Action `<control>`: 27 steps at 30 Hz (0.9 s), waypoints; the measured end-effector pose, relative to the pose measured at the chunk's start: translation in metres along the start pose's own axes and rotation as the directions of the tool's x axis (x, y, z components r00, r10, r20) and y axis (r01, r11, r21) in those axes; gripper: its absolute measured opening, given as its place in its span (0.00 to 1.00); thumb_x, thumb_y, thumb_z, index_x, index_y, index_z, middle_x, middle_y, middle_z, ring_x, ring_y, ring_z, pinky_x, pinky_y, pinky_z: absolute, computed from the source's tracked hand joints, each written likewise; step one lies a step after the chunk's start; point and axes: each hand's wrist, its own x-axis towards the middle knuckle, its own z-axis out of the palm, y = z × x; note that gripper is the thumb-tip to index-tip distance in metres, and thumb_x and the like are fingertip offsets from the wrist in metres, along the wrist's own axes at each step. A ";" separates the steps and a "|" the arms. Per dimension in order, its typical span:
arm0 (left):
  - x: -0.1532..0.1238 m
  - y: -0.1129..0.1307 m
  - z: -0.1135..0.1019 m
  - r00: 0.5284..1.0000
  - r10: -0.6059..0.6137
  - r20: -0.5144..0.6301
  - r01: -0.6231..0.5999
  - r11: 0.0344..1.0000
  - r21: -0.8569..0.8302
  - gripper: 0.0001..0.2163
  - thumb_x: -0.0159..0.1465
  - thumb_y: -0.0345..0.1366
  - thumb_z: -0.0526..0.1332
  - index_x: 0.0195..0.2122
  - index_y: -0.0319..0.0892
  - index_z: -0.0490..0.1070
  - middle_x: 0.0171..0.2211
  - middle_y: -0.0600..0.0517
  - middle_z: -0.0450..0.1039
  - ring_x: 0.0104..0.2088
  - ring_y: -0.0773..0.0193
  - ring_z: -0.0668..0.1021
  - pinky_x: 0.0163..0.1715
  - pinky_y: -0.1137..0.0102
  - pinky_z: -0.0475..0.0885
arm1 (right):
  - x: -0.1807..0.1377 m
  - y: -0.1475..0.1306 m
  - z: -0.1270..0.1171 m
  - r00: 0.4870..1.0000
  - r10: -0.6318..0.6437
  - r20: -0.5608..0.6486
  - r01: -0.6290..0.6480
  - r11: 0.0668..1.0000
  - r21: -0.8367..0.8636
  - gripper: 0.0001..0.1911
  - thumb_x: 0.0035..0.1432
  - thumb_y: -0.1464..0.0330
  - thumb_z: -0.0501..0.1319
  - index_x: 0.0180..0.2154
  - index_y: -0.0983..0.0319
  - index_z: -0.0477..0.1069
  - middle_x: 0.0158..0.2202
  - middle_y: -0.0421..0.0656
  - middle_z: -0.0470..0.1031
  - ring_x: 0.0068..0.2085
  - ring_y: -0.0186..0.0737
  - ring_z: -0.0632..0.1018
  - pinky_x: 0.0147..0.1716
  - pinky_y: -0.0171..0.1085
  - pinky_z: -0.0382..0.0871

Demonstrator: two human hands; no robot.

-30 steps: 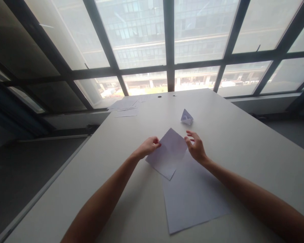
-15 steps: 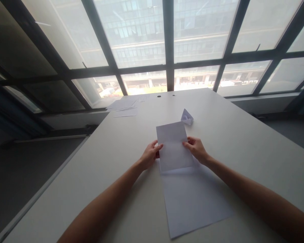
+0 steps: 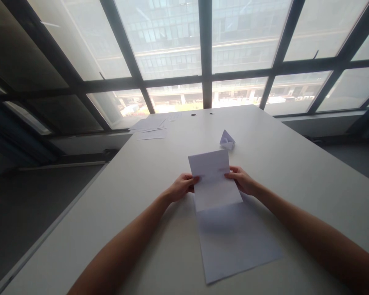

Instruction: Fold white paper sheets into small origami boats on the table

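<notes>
A white sheet of paper (image 3: 217, 192) is held up off the table between both hands, its upper part bent back a little along a line level with my thumbs. My left hand (image 3: 182, 187) pinches its left edge, thumb on the near face. On the right edge, my right hand (image 3: 241, 179) grips it the same way, fingers behind. Beneath its lower edge lies more white paper (image 3: 240, 250), flat on the table; whether it is several sheets I cannot tell. Just beyond the held sheet stands a folded paper boat (image 3: 227, 140).
The white table (image 3: 110, 229) runs toward a wall of dark-framed windows (image 3: 206, 53). Several loose paper sheets (image 3: 150, 126) lie at its far left edge. Near the far end, a round dark hole (image 3: 193, 115) is set into the tabletop.
The held sheet has bent across its middle at thumb height, and its lower edge has shifted slightly right and nearer. Both hands keep their grip. The paper boat stays put.
</notes>
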 end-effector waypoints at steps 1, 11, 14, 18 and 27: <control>0.000 0.000 0.000 1.000 -0.001 -0.004 0.001 1.000 -0.010 0.20 0.51 0.48 0.73 0.30 0.33 0.78 0.25 0.48 0.74 0.24 0.67 0.74 0.26 0.72 0.67 | -0.001 -0.001 0.001 1.000 0.005 0.015 -0.006 1.000 0.011 0.22 0.46 0.70 0.68 0.46 0.63 0.76 0.38 0.46 0.82 0.34 0.43 0.81 0.36 0.39 0.74; 0.000 -0.002 0.005 0.998 0.012 -0.054 -0.015 0.999 -0.052 0.20 0.51 0.49 0.73 0.29 0.33 0.77 0.25 0.48 0.74 0.22 0.69 0.72 0.23 0.74 0.63 | -0.003 0.002 0.006 0.993 0.002 -0.120 -0.016 0.993 -0.116 0.21 0.47 0.64 0.67 0.45 0.63 0.77 0.36 0.47 0.82 0.31 0.44 0.80 0.29 0.39 0.73; -0.003 0.003 0.005 0.999 0.033 -0.009 -0.034 0.997 -0.071 0.19 0.52 0.48 0.73 0.32 0.34 0.78 0.28 0.47 0.75 0.25 0.67 0.74 0.26 0.74 0.67 | -0.001 0.004 0.004 0.994 -0.007 -0.112 -0.003 0.996 -0.087 0.20 0.46 0.65 0.68 0.43 0.63 0.78 0.35 0.46 0.82 0.31 0.43 0.79 0.31 0.39 0.73; -0.010 0.018 0.003 0.984 -0.060 0.167 0.094 0.974 -0.205 0.24 0.57 0.55 0.65 0.43 0.40 0.77 0.36 0.45 0.78 0.32 0.61 0.79 0.37 0.66 0.73 | 0.001 0.003 -0.003 0.992 -0.064 -0.110 0.061 0.998 -0.036 0.13 0.45 0.66 0.69 0.36 0.63 0.80 0.33 0.45 0.82 0.30 0.41 0.79 0.33 0.38 0.72; -0.015 0.021 0.007 0.867 -0.379 0.323 0.393 0.919 0.024 0.25 0.51 0.55 0.70 0.38 0.37 0.77 0.32 0.43 0.79 0.29 0.58 0.80 0.30 0.67 0.74 | -0.002 -0.011 0.007 0.969 -0.165 0.185 0.234 0.858 -0.458 0.14 0.52 0.60 0.66 0.37 0.63 0.83 0.35 0.47 0.82 0.37 0.48 0.79 0.33 0.39 0.71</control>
